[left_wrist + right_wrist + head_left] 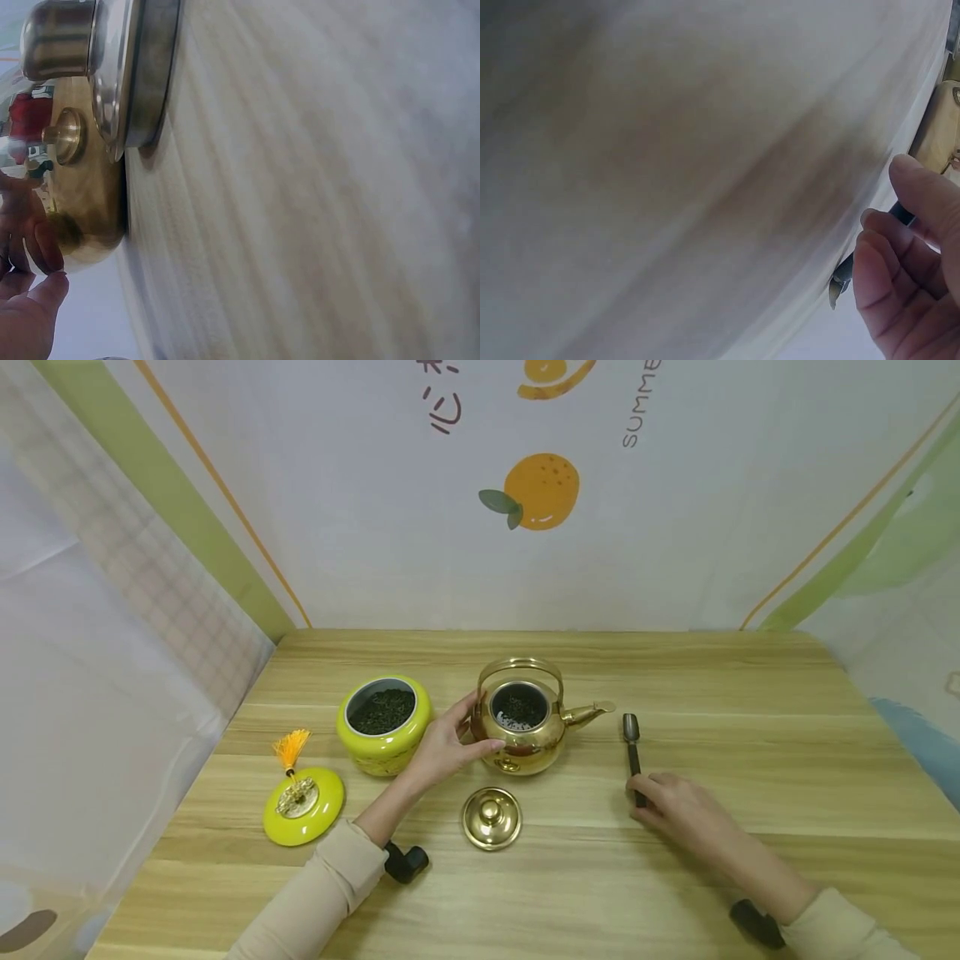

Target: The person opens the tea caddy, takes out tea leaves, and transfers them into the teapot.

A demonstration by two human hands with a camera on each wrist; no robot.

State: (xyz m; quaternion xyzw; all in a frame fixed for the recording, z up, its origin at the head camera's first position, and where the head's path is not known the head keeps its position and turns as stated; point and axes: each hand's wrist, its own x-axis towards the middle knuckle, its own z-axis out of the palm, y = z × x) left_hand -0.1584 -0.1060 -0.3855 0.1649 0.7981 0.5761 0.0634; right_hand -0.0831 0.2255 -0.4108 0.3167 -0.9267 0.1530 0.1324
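Note:
A golden teapot (525,752) with its top uncovered stands mid-table, dark tea leaves showing inside. My left hand (442,747) holds its left side, thumb across the front and fingers round the back; in the left wrist view the thumb (46,296) meets the shiny body. To the right, my right hand (686,814) pinches the dark handle of a tea scoop (632,739), whose metal bowl points toward the back of the table. The right wrist view shows the scoop's handle (901,214) between thumb and fingers.
Left of the teapot is a yellow-green jar (384,747) of tea leaves. Its lid (322,810), with an orange tassel (291,748), lies in front of it. The teapot's golden lid (491,820) sits knob up on the wooden table (570,893), near my left forearm.

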